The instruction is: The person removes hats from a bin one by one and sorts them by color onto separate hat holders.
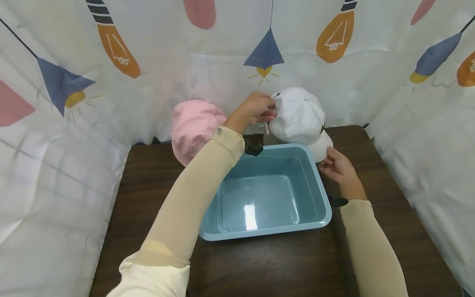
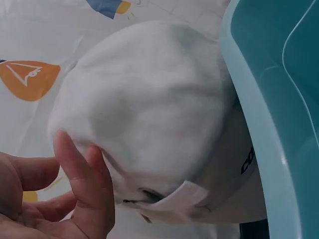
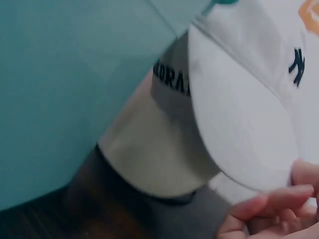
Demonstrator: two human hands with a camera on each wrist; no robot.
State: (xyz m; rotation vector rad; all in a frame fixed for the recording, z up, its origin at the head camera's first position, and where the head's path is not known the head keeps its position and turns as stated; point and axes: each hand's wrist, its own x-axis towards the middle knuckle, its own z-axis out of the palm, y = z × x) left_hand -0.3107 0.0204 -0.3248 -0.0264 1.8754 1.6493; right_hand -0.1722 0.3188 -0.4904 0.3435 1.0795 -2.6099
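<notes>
A white baseball cap (image 1: 298,117) with a dark embroidered logo is behind the right back corner of the blue tub (image 1: 265,233). My right hand (image 1: 338,167) pinches the edge of its brim (image 3: 244,114) between thumb and fingers. At the cap's back, my left hand (image 1: 257,108) has its fingertips against the fabric; the left wrist view shows a gap between thumb and fingers. Under the white cap shows a second, beige cap (image 3: 154,144) with dark lettering, mostly hidden.
A pink hat (image 1: 196,126) stands behind the tub's left side, partly covered by my left arm. The dark wooden table (image 1: 259,268) ends at a white printed curtain (image 1: 230,41) at the back and sides. My left forearm crosses over the tub's left part.
</notes>
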